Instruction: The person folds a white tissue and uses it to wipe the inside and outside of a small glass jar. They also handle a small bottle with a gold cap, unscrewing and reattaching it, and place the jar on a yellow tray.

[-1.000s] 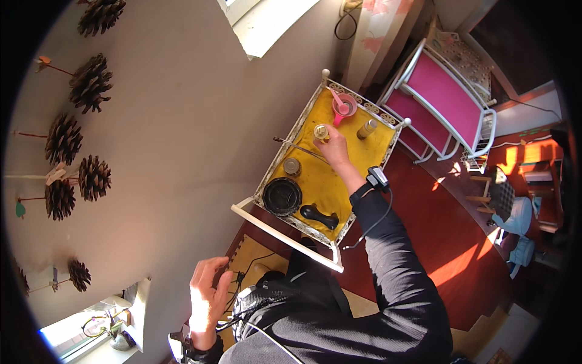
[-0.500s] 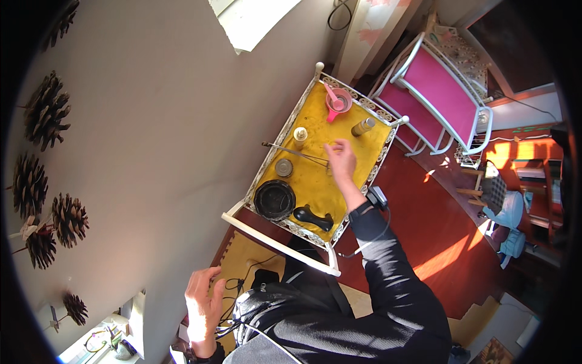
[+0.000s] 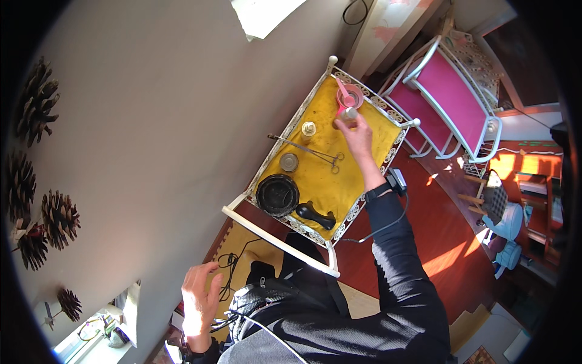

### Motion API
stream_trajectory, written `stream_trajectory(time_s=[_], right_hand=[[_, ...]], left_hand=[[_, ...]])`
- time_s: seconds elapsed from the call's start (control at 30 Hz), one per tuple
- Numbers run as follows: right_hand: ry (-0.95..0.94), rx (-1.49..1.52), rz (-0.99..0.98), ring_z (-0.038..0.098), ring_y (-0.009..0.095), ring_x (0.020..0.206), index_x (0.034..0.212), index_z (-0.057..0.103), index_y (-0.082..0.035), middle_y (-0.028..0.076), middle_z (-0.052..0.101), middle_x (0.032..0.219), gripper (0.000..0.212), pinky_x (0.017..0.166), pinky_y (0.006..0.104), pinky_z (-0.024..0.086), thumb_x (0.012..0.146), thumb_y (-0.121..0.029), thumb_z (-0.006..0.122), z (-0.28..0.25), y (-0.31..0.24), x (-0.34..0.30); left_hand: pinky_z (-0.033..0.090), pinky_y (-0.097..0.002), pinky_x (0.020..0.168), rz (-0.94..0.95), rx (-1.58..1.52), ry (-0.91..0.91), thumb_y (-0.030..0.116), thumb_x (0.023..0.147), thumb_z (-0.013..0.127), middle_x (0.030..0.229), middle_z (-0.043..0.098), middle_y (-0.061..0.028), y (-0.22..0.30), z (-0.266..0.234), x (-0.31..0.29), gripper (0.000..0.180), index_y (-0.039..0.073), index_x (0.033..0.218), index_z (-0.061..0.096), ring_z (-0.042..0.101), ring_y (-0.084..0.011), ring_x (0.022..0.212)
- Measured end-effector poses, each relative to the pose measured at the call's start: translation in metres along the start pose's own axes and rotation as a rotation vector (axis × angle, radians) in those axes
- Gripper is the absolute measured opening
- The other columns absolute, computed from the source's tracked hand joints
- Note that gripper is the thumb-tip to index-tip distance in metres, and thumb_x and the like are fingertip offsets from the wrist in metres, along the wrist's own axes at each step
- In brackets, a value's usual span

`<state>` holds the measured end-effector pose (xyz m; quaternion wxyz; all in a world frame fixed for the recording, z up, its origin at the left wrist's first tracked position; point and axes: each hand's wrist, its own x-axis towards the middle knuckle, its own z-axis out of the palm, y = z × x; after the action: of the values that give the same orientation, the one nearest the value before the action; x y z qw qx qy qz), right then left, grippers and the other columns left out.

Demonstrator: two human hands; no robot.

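Note:
My right hand [image 3: 359,137] is closed round a small bottle with a pale grey top [image 3: 349,113], held over the far part of a yellow-covered table [image 3: 357,182]. Just beyond it sits a pink bowl [image 3: 357,92] with a pink scoop [image 3: 345,91] in it. Long ring-handled forceps [image 3: 309,148] lie across the cloth, nearer than that hand. Left of them stands a small cream bottle [image 3: 309,128]. At the lower left my left hand [image 3: 199,294] is off the table, its fingers apart and holding nothing.
Nearer on the table are a round metal tin [image 3: 289,162], a black bowl [image 3: 277,195] and a black curved object [image 3: 315,215]. A white metal rail [image 3: 279,242] edges the near side. A pink rack [image 3: 448,91] stands beyond; a wall with pine cones [image 3: 60,218] is at left.
My right hand has moved away from the forceps' ring handles and taken hold of the small bottle, which stood on the table's right side and is now beside the pink bowl. My left hand stays put.

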<state>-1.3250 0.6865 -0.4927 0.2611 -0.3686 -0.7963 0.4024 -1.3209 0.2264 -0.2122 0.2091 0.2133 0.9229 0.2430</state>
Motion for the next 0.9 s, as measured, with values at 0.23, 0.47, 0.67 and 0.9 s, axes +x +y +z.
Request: stream_trajectory(time_s=[0.23, 0.47, 0.67, 0.9], right_hand=[[-0.255, 0.109, 0.014, 0.069, 0.017, 0.079, 0.115, 0.072, -0.007, 0.007, 0.076, 0.092, 0.039, 0.076, 0.0329, 0.055, 0.081, -0.021, 0.085, 0.058, -0.012, 0.027], [-0.386, 0.077, 0.058, 0.077, 0.024, 0.086, 0.135, 0.065, -0.012, 0.015, 0.078, 0.091, 0.06, 0.08, 0.0363, 0.058, 0.078, -0.017, 0.083, 0.069, 0.004, 0.035], [-0.287, 0.076, 0.11, 0.076, 0.023, 0.088, 0.142, 0.057, -0.003, 0.016, 0.071, 0.128, 0.068, 0.082, 0.035, 0.058, 0.081, -0.016, 0.082, 0.05, 0.011, 0.011], [-0.401, 0.108, 0.137, 0.069, 0.011, 0.087, 0.133, 0.063, 0.002, 0.01, 0.074, 0.113, 0.045, 0.076, 0.0275, 0.057, 0.094, -0.015, 0.075, -0.043, 0.024, -0.075]], left_hand=[[0.052, -0.043, 0.086, -0.033, 0.021, 0.023, 0.01, 0.089, 0.072, 0.1, 0.071, -0.0152, -0.002, 0.001, -0.013, 0.021, 0.001, 0.108, 0.068, 0.067, -0.0357, 0.095], [0.052, -0.042, 0.085, -0.135, 0.037, 0.034, 0.01, 0.088, 0.074, 0.097, 0.07, -0.0147, -0.006, 0.0, -0.026, 0.022, 0.001, 0.107, 0.067, 0.067, -0.0348, 0.093], [0.053, -0.0406, 0.082, -0.041, 0.106, 0.051, 0.007, 0.087, 0.073, 0.096, 0.07, -0.0145, -0.007, 0.001, -0.028, 0.022, 0.001, 0.107, 0.067, 0.068, -0.0331, 0.091], [0.054, -0.0376, 0.079, 0.006, 0.13, 0.06, 0.004, 0.088, 0.071, 0.094, 0.07, -0.0149, -0.004, -0.007, -0.031, 0.018, 0.001, 0.106, 0.068, 0.07, -0.0308, 0.089]])
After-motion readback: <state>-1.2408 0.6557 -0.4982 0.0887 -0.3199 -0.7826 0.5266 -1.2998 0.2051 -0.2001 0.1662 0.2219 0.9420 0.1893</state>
